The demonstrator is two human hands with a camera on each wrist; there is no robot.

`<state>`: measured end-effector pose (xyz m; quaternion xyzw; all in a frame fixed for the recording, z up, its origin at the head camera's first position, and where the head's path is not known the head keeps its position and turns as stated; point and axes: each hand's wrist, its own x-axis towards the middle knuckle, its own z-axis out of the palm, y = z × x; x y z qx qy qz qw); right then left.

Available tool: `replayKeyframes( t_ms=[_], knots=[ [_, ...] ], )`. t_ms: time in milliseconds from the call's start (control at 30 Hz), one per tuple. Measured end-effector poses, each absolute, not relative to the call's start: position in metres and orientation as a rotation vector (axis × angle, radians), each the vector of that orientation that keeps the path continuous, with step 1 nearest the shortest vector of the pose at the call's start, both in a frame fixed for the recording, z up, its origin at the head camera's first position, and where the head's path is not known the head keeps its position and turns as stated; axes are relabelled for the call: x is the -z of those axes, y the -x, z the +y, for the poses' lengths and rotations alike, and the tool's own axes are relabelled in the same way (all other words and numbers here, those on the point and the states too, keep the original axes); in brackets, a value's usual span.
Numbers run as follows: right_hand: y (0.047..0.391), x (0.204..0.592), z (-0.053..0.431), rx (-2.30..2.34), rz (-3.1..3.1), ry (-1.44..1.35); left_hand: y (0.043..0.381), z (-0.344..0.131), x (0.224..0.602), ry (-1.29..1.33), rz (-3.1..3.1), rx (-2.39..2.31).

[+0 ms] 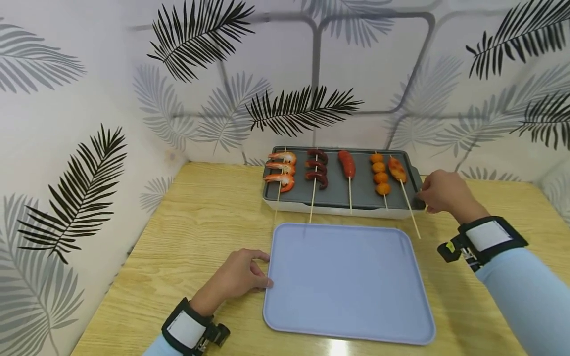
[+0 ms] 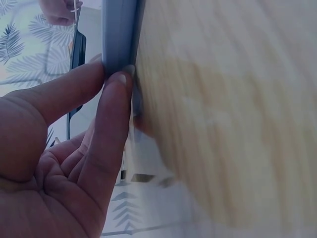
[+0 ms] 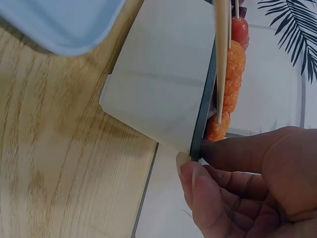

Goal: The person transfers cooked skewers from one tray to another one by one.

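My left hand [image 1: 238,278] pinches the left edge of a pale blue tray [image 1: 347,284] between thumb and fingers; the left wrist view shows the tray rim [image 2: 118,37] between them. At the back right, my right hand [image 1: 447,195] pinches the dark rim at the right end of a grill [image 1: 331,198] with a white base [image 3: 158,74]. Across the grill lie a shrimp skewer [image 1: 281,169], a skewer of dark red curled pieces [image 1: 317,168], a red sausage on a stick [image 1: 347,164], a skewer of orange balls [image 1: 380,177] and a browned oval piece on a stick [image 1: 397,169].
The grill stands at the back of the wooden table [image 1: 213,212], near a leaf-patterned wall covering [image 1: 285,64]. In front of it lies the tray. Several skewer sticks stick out past the grill's front edge, above the table and towards the tray.
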<state>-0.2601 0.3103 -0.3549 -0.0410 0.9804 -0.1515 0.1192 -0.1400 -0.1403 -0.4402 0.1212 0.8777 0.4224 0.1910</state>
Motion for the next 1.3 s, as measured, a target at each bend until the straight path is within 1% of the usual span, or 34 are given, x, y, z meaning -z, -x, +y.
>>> replayKeyframes(
  t_ms=[200,433,867,1300],
  knots=[
    [0.26,0.358,0.306,0.401,2.978,0.126,0.14,-0.141,0.443,-0.352,2.459,-1.189],
    [0.259,0.357,0.284,0.445,3.044,0.201,0.14,-0.143,0.441,-0.348,2.459,-1.202],
    [0.269,0.363,0.276,0.526,2.883,0.05,0.138,-0.143,0.442,-0.318,2.429,-1.22],
    [0.262,0.362,0.276,0.63,2.841,0.013,0.139,-0.143,0.444,-0.336,2.425,-1.236]
  ],
)
